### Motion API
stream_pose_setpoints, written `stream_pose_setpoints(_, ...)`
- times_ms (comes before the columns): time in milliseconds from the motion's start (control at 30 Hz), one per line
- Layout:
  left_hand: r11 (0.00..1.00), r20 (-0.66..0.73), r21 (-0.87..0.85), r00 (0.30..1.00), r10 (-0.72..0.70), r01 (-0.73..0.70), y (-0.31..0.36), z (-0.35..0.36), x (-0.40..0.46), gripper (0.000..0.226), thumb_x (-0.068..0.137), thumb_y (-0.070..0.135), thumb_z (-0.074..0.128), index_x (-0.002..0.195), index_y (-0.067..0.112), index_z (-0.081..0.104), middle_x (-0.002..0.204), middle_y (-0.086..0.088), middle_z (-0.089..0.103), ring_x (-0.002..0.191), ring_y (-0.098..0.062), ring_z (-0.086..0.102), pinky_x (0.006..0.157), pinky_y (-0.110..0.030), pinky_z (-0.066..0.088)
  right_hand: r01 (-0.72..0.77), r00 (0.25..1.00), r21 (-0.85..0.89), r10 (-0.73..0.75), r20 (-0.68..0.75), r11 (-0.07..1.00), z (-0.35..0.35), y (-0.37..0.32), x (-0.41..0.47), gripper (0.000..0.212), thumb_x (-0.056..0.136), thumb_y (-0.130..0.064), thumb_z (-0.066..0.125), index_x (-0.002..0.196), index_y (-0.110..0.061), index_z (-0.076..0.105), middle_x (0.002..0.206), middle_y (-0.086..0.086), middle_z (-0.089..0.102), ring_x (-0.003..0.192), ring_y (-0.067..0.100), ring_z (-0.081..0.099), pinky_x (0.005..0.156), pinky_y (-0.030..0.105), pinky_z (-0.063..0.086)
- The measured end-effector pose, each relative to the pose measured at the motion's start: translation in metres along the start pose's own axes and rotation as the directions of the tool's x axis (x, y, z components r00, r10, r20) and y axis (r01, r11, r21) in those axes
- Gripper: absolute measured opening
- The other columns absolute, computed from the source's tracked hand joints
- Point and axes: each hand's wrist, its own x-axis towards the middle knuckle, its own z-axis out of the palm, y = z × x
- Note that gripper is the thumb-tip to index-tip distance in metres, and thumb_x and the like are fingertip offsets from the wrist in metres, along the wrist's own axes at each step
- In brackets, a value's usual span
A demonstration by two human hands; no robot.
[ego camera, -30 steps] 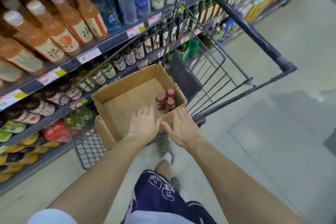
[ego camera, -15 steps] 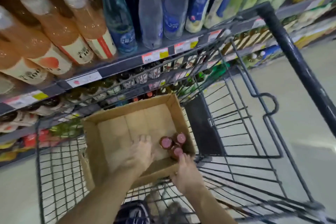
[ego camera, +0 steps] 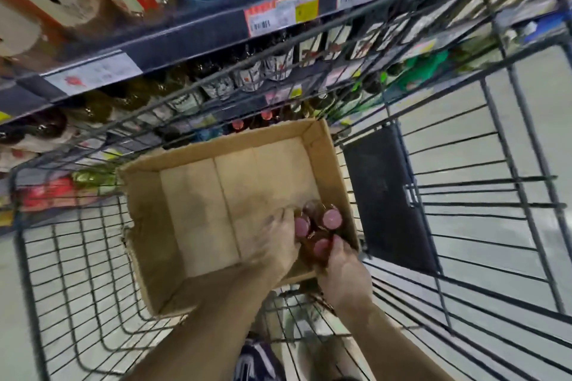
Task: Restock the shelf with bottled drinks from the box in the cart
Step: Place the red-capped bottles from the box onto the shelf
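Bottles (ego camera: 322, 230), three with round pink caps and dark bodies, stand upright in the near right corner of the cardboard box (ego camera: 198, 195) inside the wire cart (ego camera: 464, 195). Left hand (ego camera: 278, 238) touches one, grip blurred; right hand (ego camera: 343, 272) curls around the nearest.

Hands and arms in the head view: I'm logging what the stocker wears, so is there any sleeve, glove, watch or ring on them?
Both forearms are bare up to the bottom edge of the picture: no sleeves, no gloves. The left hand and right hand show no watch or wristband. The picture is too blurred to tell whether there is a ring. Below the arms, dark shorts with white markings show.
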Motion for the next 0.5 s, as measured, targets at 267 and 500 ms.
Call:
stream_pose_setpoints(267,0.998,-0.135,-0.066,0.99,-0.033,0.024,-0.011,0.024,0.012,0.073,0.089,0.027,0.064,0.148,0.039,0.023,0.145,0.008,0.038,0.132,-0.018,0.039,0.11,-0.035,0.036,-0.094,0.996,-0.028,0.094,-0.008,0.995,0.005,-0.002,0.022,0.065,0.091,-0.059,0.049,0.145,-0.028,0.029,0.132,-0.004,0.057,0.129,0.018,0.046,0.112,0.034,0.027)
stream_pose_setpoints(500,0.995,-0.122,-0.09,0.992,-0.042,0.031,-0.019,0.018,0.001,0.071,0.083,0.031,0.071,0.143,0.035,0.035,0.137,0.011,0.045,0.124,-0.016,0.048,0.105,-0.034,0.041,-0.06,0.982,0.005,0.06,-0.18,0.998,0.019,-0.003,0.003,0.073,0.076,-0.064,0.067,0.132,-0.017,0.057,0.091,0.008,0.073,0.093,0.023,0.069,0.101,0.041,0.045)
